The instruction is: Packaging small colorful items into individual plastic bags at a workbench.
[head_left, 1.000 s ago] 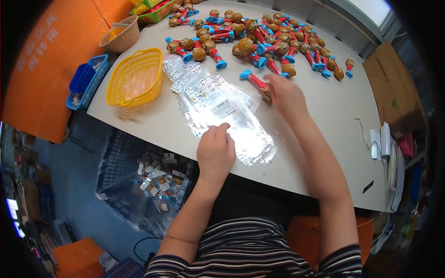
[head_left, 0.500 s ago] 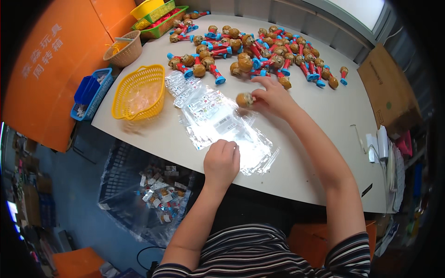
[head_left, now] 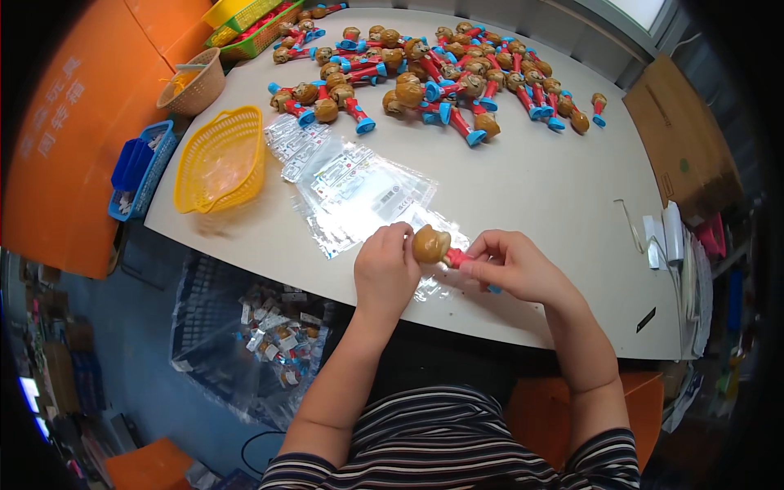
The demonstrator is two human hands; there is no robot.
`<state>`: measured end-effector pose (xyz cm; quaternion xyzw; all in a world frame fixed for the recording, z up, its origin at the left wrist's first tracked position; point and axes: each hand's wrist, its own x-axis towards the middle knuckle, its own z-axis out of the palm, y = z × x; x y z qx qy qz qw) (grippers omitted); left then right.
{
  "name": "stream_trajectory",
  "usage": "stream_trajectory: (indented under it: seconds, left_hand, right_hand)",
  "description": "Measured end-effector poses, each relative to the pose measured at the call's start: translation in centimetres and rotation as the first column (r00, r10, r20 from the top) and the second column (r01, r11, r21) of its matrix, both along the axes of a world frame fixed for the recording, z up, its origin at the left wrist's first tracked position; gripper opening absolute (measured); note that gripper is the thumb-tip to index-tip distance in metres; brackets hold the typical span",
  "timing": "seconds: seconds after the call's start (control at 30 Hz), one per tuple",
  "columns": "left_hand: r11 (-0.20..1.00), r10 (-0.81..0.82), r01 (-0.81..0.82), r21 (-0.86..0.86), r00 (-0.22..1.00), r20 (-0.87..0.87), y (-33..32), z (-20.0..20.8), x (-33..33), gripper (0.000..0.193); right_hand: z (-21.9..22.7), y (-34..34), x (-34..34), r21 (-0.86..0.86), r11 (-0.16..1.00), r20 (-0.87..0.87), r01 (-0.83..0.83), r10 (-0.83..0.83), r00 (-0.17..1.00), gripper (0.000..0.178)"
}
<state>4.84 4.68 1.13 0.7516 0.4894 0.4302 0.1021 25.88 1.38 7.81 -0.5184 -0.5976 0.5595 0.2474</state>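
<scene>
My right hand (head_left: 510,265) grips a toy figure (head_left: 433,245) by its red body, over the near part of the table. The figure has a round brown head and points it leftward, and a bit of blue shows below my fingers. Beside that head is my left hand (head_left: 384,269), its fingers curled closed; what they pinch, if anything, is hidden. Clear printed plastic bags (head_left: 351,188) lie overlapping on the table just beyond both hands. Farther back lies a spread of similar toy figures (head_left: 445,77) with red bodies and blue ends.
A yellow basket (head_left: 186,167) stands at the table's left, near a tan basket (head_left: 204,86) and a blue basket (head_left: 163,163). Below the edge, a plastic-lined blue crate (head_left: 192,318) holds packed items. A cardboard box (head_left: 682,131) stands at the right.
My right hand has brought the toy figure from near the pile down to my left hand. The view has shifted slightly, and my left hand stays closed.
</scene>
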Motion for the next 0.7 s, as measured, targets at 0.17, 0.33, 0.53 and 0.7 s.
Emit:
stream_trajectory:
  seconds: [0.17, 0.33, 0.53, 0.7]
  left_hand:
    - [0.992, 0.001, 0.017, -0.127, 0.989, 0.145, -0.3, 1.0, 0.2, 0.007]
    - [0.996, -0.036, 0.044, -0.079, 0.995, 0.092, -0.4, 0.5, 0.5, 0.008]
    - [0.992, -0.108, 0.104, 0.066, 0.993, 0.052, 0.2, 1.7, 0.8, 0.011]
    - [0.985, -0.147, 0.140, 0.097, 0.987, 0.063, 0.3, 1.7, 1.0, 0.012]
  right_hand:
    - [-1.5, -0.4, 0.1, -0.236, 0.936, -0.075, 0.262, -0.286, 0.955, 0.026]
    - [-2.5, -0.7, -1.6, -0.139, 0.907, -0.067, 0.397, -0.408, 0.910, 0.022]
    - [-2.9, -2.1, -3.9, 0.454, 0.856, 0.165, 0.246, -0.352, 0.921, 0.020]
    - [-2.8, -1.0, -2.9, -0.245, 0.860, -0.180, 0.447, -0.493, 0.851, 0.021]
